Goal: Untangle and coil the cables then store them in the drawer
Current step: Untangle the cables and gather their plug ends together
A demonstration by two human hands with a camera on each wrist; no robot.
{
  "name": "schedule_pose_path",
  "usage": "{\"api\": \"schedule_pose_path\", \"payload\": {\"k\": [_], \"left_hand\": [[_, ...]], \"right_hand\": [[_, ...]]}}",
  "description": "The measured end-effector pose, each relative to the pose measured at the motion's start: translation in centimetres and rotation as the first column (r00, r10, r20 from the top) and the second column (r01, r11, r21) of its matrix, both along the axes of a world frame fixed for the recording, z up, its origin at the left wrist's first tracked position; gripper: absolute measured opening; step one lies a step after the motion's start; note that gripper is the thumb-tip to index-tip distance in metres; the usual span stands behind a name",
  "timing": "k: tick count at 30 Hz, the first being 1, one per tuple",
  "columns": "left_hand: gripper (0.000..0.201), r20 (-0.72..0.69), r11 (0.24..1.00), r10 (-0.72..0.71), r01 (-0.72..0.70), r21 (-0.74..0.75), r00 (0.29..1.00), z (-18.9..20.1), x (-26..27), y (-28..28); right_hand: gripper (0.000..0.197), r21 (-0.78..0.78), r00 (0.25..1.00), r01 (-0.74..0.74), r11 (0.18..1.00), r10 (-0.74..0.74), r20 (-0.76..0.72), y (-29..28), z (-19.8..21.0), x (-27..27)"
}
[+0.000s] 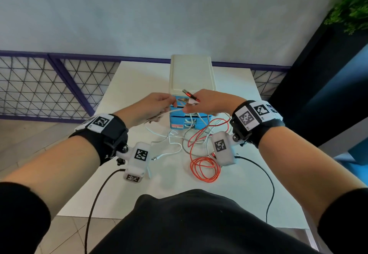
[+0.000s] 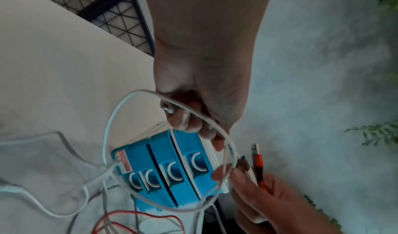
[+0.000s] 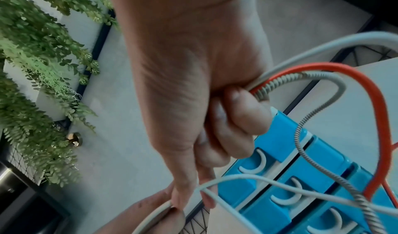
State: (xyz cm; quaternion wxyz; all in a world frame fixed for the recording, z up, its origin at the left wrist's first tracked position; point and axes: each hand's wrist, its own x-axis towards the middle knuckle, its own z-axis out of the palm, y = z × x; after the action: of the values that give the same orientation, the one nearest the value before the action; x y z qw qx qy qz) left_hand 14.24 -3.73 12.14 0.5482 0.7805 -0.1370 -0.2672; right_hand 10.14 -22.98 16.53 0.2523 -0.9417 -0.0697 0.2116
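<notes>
Above the white table (image 1: 123, 194), both hands meet in front of the small drawer unit (image 1: 192, 74) with blue drawer fronts (image 2: 172, 169). My right hand (image 1: 191, 105) grips a bundle of plug ends: an orange-red cable's USB plug (image 2: 257, 159), a white cable and a grey braided cable (image 3: 301, 135). My left hand (image 1: 170, 103) pinches the white cable (image 2: 112, 123), which loops between the hands. The rest of the orange-red cable (image 1: 205, 169), the white cable (image 1: 169, 148) and the grey one hang tangled down to the table. The drawers look closed.
The drawer unit stands at the table's far middle, against a pale wall. A purple mesh fence (image 1: 39, 86) runs on the left, with a dark cabinet and green plant (image 1: 350, 5) on the right. Black leads (image 1: 95, 204) trail from the wrist cameras.
</notes>
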Motion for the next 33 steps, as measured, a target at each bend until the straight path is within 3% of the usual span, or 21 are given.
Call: {"api": "schedule_pose_path", "payload": {"k": [4,7,12,17,22,25,33], "left_hand": [[0.030,0.123,0.975,0.024,-0.050,0.216,0.992,-0.3,0.4,1.0],[0.026,0.138,0.973,0.057,-0.085,0.212,0.989,-0.5,0.8,1.9],[0.004,0.125,0.975,0.216,-0.221,0.029,0.968,-0.3,1.1,2.9],[0.015,0.279,0.987,0.156,-0.160,-0.006,0.948,1.8,1.1,1.5],[0.037,0.253,0.966,0.197,-0.143,-0.214,0.947,3.1,0.8,-0.3],[0.041,0.213,0.945,0.242,-0.180,-0.275,0.947,3.5,0.6,-0.9],[0.020,0.196,0.935,0.225,-0.156,-0.317,0.954,3.2,0.2,-1.5]], "right_hand": [[0.040,-0.059,1.000,-0.005,0.998,0.006,0.010,-0.3,-0.1,0.2],[0.038,-0.103,1.000,0.013,0.995,-0.010,0.026,-0.8,-0.4,0.2],[0.028,-0.052,1.000,0.028,0.998,-0.028,-0.013,-1.3,-0.3,0.0],[0.026,0.162,0.985,0.152,0.975,-0.163,0.059,-0.4,0.5,0.6],[0.031,0.220,0.985,0.115,0.969,-0.140,0.104,0.3,0.8,0.6],[0.018,0.351,0.981,0.135,0.926,-0.176,0.086,0.3,0.9,0.4],[0.035,0.618,0.970,0.235,0.751,-0.223,-0.098,0.2,0.6,0.2]]}}
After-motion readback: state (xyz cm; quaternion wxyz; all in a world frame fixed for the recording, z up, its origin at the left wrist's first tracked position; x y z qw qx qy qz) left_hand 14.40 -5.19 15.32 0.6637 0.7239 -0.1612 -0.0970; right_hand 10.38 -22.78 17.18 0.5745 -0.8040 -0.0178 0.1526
